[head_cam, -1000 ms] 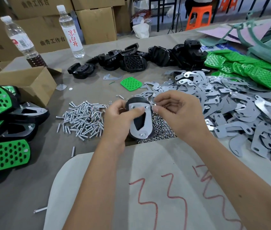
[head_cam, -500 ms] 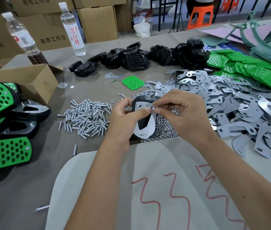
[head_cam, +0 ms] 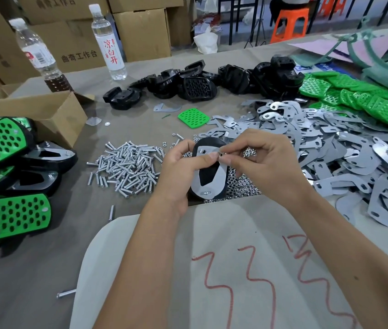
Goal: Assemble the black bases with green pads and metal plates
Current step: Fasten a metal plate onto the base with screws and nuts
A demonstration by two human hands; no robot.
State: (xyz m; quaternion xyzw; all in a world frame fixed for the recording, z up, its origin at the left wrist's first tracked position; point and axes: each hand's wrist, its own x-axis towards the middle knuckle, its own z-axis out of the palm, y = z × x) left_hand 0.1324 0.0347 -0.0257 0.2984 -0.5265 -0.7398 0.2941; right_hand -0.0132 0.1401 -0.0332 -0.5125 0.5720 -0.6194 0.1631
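Both hands have drifted slightly toward 1 o'clock since earlier. Left hand (head_cam: 180, 173) grips one black base (head_cam: 208, 173) with its metal plate (head_cam: 200, 179), partly hiding it. Right hand (head_cam: 263, 160) pinches something tiny at the plate's top hole; a nut, probably. Two bottles (head_cam: 109, 41) stand at 11 o'clock.

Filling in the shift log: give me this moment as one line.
left hand: holds black base with metal plate on top | right hand: pinches small nut at plate's upper hole | lower fastener: fitted
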